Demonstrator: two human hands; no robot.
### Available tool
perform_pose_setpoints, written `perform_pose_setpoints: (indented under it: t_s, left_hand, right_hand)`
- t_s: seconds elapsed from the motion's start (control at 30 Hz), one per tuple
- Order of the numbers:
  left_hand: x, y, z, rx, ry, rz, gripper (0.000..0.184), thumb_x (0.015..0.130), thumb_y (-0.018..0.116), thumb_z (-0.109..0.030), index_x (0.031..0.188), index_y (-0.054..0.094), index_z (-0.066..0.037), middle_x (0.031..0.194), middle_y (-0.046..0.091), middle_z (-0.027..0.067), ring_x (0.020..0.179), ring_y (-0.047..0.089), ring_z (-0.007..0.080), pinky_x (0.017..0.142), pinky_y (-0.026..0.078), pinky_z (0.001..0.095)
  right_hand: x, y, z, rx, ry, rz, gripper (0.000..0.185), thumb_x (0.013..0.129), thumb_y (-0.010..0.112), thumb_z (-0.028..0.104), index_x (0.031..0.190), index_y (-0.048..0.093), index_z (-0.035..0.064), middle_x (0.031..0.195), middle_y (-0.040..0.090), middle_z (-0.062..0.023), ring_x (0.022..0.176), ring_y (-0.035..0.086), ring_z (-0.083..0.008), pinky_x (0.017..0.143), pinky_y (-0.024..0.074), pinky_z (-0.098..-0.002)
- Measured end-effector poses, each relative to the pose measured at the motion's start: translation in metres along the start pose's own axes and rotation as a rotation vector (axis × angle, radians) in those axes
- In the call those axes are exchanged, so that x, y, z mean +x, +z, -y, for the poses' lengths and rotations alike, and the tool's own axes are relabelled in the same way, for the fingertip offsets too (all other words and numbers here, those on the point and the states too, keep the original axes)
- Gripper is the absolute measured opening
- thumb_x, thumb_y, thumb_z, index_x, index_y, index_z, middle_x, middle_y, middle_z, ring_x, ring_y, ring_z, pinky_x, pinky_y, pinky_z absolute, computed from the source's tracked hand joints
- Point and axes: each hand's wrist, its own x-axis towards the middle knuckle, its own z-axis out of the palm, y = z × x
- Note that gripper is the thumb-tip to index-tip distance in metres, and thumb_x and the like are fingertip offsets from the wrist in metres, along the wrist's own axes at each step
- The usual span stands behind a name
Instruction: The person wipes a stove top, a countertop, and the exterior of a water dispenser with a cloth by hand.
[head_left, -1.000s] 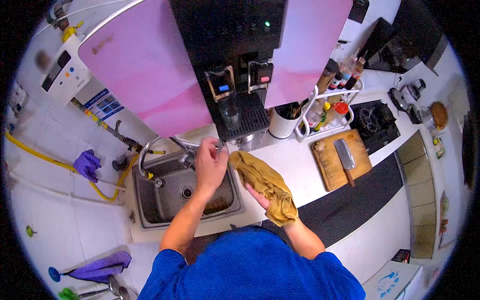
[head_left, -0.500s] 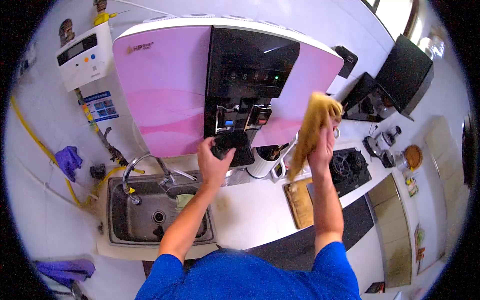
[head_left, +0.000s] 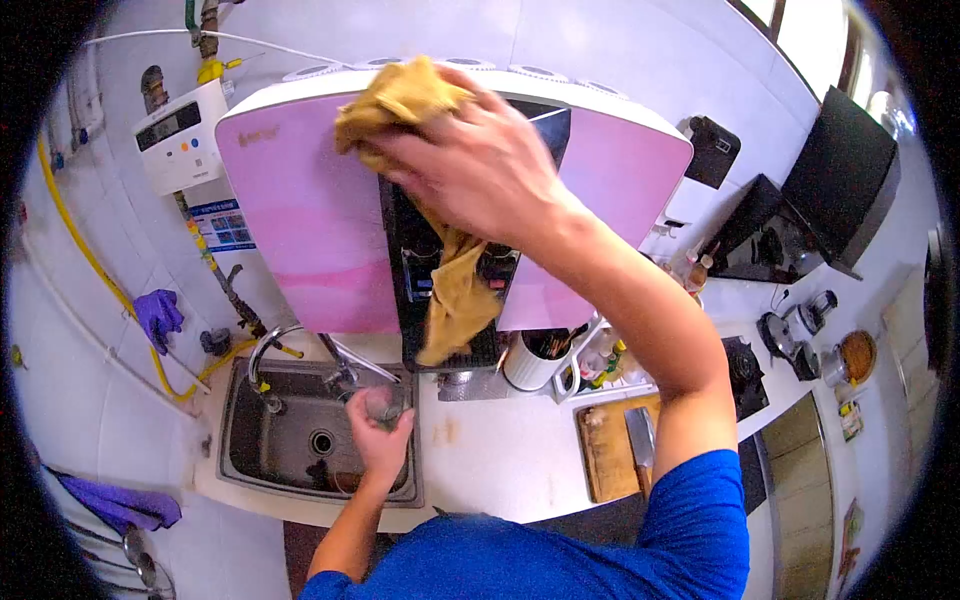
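My right hand [head_left: 480,165] is raised with its fingers closed on a yellow-brown cloth [head_left: 400,100], at the upper front of the pink and black water dispenser [head_left: 310,220]. The cloth's lower end hangs down over the black middle panel and the dispenser's outlets. Low on the left, my left hand [head_left: 378,440] holds a clear glass [head_left: 383,405] over the right edge of the sink [head_left: 275,420], close to the faucet [head_left: 262,365].
A cutting board [head_left: 602,450] with a cleaver [head_left: 640,436] lies on the counter at the right. Behind it stand a white utensil holder [head_left: 525,365] and a rack of bottles. A purple cloth [head_left: 158,318] hangs at the left wall.
My right hand has moved left and up with the cloth, onto the dispenser front. My left hand has dropped from the dispenser's outlets to the sink's edge, now with a glass visible in it.
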Motion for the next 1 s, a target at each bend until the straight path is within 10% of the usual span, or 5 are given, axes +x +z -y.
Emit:
perform_pose_setpoints:
  t_s: [0.23,0.37,0.5,0.67,1.0]
  left_hand:
    - [-0.044,-0.08,0.041,-0.036,-0.219,0.05,0.072,0.071,0.081,-0.002,0.13,0.04,-0.004,0.118,0.057,0.0132,0.111,0.056,0.0229,0.099,0.044,0.0358]
    - [-0.07,-0.122,0.041,0.052,-0.286,0.069,0.067,0.071,0.081,-0.001,0.125,0.041,-0.004,0.113,0.058,0.0118,0.107,0.057,0.0224,0.096,0.045,0.0361]
    - [-0.085,-0.13,0.048,0.103,-0.304,0.034,0.062,0.072,0.08,-0.001,0.12,0.042,-0.005,0.112,0.057,0.0109,0.105,0.056,0.0215,0.095,0.044,0.0359]
    - [-0.09,-0.107,0.07,0.051,-0.363,0.034,0.063,0.071,0.081,-0.004,0.12,0.042,-0.004,0.109,0.053,0.0103,0.103,0.054,0.0216,0.094,0.043,0.0361]
    - [-0.078,-0.114,0.061,0.106,-0.291,0.083,0.065,0.07,0.081,-0.001,0.122,0.043,-0.004,0.108,0.056,0.0108,0.102,0.056,0.0236,0.094,0.044,0.037]
  right_hand:
    - [-0.105,-0.044,-0.033,0.024,0.515,0.128,0.051,0.083,0.068,0.02,0.132,0.059,0.0089,0.141,0.051,-0.0158,0.137,0.039,-0.0382,0.118,0.0236,-0.0511]
    - [-0.053,-0.038,-0.005,-0.106,0.307,0.177,0.054,0.079,0.072,0.022,0.131,0.059,0.0122,0.14,0.049,-0.0178,0.133,0.041,-0.0408,0.111,0.0314,-0.0526]
    - [0.009,-0.004,0.018,-0.066,0.249,0.402,0.025,0.092,0.062,0.035,0.098,0.071,0.0135,0.074,0.068,-0.0105,0.062,0.065,-0.0286,0.057,0.0514,-0.0415]
    - [0.015,0.016,0.036,-0.056,0.106,0.234,0.032,0.085,0.057,0.027,0.111,0.067,0.0108,0.118,0.064,-0.0099,0.118,0.057,-0.0271,0.103,0.043,-0.039]
    - [-0.079,-0.01,0.011,-0.175,0.348,0.142,0.066,0.082,0.069,0.032,0.141,0.049,0.0107,0.146,0.045,-0.0187,0.14,0.036,-0.0399,0.116,0.0234,-0.0563]
